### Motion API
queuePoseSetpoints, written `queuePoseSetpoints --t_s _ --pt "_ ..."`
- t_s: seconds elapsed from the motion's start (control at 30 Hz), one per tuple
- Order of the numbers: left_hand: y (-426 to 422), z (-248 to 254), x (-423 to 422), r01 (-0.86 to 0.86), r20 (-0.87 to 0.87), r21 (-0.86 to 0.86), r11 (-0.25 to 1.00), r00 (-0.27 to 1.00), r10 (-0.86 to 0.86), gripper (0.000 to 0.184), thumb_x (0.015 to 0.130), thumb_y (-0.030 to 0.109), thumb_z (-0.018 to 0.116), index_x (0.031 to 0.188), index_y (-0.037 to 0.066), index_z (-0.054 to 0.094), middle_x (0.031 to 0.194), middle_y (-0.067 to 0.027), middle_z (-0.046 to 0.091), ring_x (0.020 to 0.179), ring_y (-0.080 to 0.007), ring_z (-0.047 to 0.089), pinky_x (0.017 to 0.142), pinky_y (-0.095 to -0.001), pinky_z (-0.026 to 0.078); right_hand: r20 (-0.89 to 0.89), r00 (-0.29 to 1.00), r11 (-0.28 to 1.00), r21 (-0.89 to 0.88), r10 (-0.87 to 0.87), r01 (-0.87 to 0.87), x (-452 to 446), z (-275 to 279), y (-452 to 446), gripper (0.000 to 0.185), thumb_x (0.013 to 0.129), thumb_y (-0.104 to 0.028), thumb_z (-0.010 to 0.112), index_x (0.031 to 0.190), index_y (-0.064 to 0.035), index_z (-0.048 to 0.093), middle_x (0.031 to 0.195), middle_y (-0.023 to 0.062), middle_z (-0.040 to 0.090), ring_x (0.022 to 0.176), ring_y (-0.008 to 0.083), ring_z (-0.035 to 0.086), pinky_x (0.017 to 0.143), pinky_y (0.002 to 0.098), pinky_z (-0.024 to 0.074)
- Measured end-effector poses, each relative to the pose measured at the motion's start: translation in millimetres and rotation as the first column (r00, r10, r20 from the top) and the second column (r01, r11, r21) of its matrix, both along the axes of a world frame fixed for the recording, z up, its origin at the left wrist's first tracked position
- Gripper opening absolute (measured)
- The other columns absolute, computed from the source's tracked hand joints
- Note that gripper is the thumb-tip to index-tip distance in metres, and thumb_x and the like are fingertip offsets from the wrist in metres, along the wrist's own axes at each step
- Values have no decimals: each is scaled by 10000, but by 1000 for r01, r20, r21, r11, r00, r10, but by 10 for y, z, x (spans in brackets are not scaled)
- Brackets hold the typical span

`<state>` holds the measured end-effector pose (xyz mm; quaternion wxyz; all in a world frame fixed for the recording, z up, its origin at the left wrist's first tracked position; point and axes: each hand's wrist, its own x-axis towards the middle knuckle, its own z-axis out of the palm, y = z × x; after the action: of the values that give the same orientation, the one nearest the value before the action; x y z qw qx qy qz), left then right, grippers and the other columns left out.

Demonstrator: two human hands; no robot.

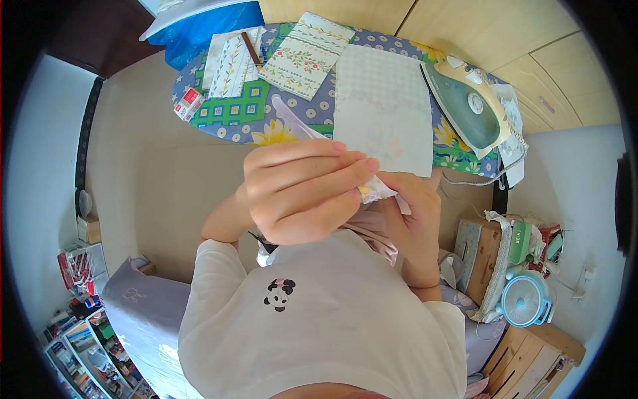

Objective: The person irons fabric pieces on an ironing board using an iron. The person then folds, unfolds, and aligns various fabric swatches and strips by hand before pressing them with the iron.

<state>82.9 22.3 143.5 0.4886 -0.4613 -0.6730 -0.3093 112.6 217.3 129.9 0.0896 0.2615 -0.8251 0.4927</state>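
My left hand (306, 189) is closed, its fingers curled over a small piece of pale cloth with a yellow print (376, 191). My right hand (415, 209) pinches the other end of this cloth between thumb and fingers. A pale lilac strip (290, 114) sticks out above my left hand towards the ironing board; whether it joins the cloth is hidden by the fingers. Both hands are in front of my chest, short of the board's near edge. Just beyond them a whitish fabric sheet with a faint print (385, 100) lies flat on the ironing board (232, 110).
An iron (468, 103) rests at the board's right end, its cord hanging down. Floral fabric pieces (309, 56), a brown stick (251, 48) and a small red-and-white box (189, 104) lie at the left. Cabinets (485, 26) stand behind; a blue fan (525, 299) is at right.
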Motion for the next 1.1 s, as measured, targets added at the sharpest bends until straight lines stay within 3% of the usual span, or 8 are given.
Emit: queuePoseSetpoints --t_s 0.17,0.27,0.33,0.37,0.43,0.53,0.63,1.1 --pt "-74 -21 -32 71 39 13 997 997 -72 107 704 69 649 777 41 575 829 -142 690 691 -208 659 689 -322 556 -72 997 999 36 1 2 -33 -1 36 302 696 78 608 967 -46 651 862 88 664 736 260 610 649 336 456" --pt "-107 4 14 138 224 5 990 965 -136 107 715 54 674 808 25 629 831 -120 692 695 -214 654 704 -327 553 -153 987 995 71 -54 66 -72 17 69 259 709 41 636 948 -54 664 840 80 667 724 248 610 650 336 451" --pt "-89 63 53 77 642 188 979 745 -182 148 729 15 692 877 17 672 819 -87 694 700 -184 652 702 -296 536 -1 1000 1000 -1 25 -25 -84 102 95 177 734 -4 665 904 -49 676 794 80 665 689 232 607 625 323 450" --pt "-91 78 39 81 643 189 979 743 -186 148 729 15 692 877 17 672 819 -87 694 700 -184 652 702 -296 536 1 1000 1000 -1 20 -20 -97 131 101 177 734 -4 665 904 -49 676 794 80 665 689 232 607 625 323 450" --pt "-115 99 -5 154 862 324 933 358 -359 153 762 -3 692 915 1 686 787 -63 693 702 -116 637 675 -242 507 106 993 999 5 49 -50 -144 190 108 117 764 -32 670 881 -30 680 766 92 663 641 228 595 583 305 446" --pt "-137 118 -3 146 946 254 956 169 -277 144 739 -39 706 882 -37 686 779 -91 693 715 -104 632 638 -230 486 240 967 996 -9 88 -89 -213 276 105 111 792 -55 666 888 0 673 767 100 665 609 196 588 555 275 444" --pt "-84 115 19 93 904 411 907 87 -418 102 813 26 672 897 -27 696 797 -60 698 723 -49 601 639 -201 474 318 934 983 -141 161 -121 -268 274 109 123 816 -69 655 903 17 667 769 101 665 607 158 588 562 251 449" --pt "-81 10 12 59 914 390 919 93 -395 124 817 16 665 921 -50 681 805 -72 687 714 -70 593 642 -220 467 196 975 990 -117 104 -82 -311 187 90 100 789 -51 681 875 0 678 769 100 670 644 145 615 592 246 477"
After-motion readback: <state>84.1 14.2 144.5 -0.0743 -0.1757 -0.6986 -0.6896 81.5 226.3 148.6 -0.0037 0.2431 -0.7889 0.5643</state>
